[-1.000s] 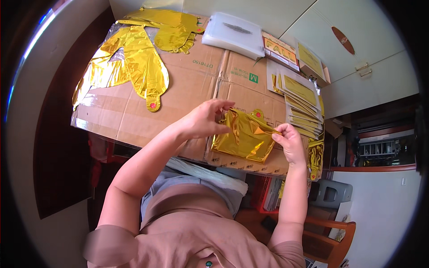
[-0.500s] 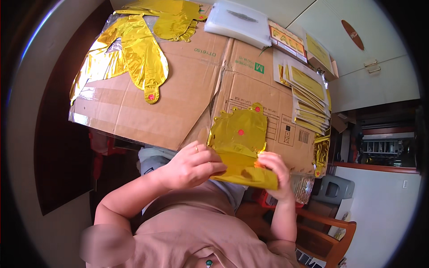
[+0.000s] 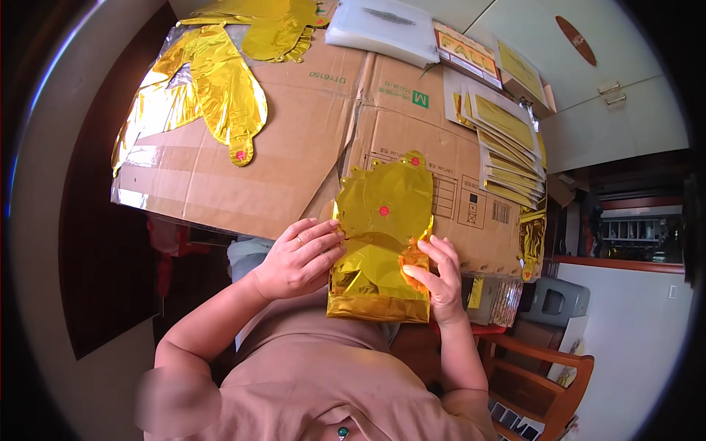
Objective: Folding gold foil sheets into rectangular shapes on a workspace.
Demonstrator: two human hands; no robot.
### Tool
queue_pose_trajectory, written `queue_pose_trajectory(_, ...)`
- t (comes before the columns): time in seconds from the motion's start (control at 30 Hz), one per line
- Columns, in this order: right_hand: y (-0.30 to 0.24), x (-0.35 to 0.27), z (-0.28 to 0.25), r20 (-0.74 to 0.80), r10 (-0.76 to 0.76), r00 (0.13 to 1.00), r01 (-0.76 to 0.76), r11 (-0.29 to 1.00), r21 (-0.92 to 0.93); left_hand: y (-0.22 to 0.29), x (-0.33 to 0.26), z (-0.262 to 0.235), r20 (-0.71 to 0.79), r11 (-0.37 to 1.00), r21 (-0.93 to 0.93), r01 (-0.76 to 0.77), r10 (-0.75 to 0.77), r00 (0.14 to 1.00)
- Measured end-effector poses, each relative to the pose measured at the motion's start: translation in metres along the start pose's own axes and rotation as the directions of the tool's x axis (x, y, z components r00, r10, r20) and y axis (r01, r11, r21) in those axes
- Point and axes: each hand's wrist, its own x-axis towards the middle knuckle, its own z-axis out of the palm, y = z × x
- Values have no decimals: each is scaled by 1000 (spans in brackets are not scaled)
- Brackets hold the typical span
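Note:
In front of me a flat gold foil balloon (image 3: 386,184) lies on the cardboard, two red dots on it and its scalloped end pointing away. Its near part hangs over the front edge, with a crease across the bottom. My left hand (image 3: 298,257) rests along the balloon's left edge, fingers stretched out. On the right edge is my right hand (image 3: 439,283), thumb and fingers apart. An orange patch shows on the foil beside its thumb; I cannot tell whether it is a reflection.
Flattened cardboard (image 3: 294,132) covers the table. More gold foil balloons (image 3: 228,88) lie at the far left. A stack of clear plastic bags (image 3: 382,33) lies at the back, and several white-and-gold packets (image 3: 507,147) are piled right. A wooden chair (image 3: 581,375) stands lower right.
The balloon's near part has straightened from a slanted, bunched position and hangs flatter. My left hand has loosened from its curled grip, and my right hand's fingers have spread apart.

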Motion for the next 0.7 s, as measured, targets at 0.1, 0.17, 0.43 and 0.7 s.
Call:
queue_pose_trajectory(0.1, 2, -1, 3, 11, 6, 1000, -7, 1000, 28, -3, 2, 8, -38, 998, -66, -21, 18, 999)
queue_pose_trajectory(0.17, 2, -1, 4, 1, 5, 1000, -5, 999, 32, -3, 4, 7, -37, 998, -68, -20, 18, 999)
queue_pose_trajectory(0.43, 10, 1, 6, -40, -26, 999, 28, 998, 51, -1, 5, 6, -8, 997, -44, -65, 65, 998)
queue_pose_trajectory(0.7, 10, 12, 0, -26, -38, 999, 40, 995, 89, 1, 8, 3, -42, 999, -30, -33, 32, 999)
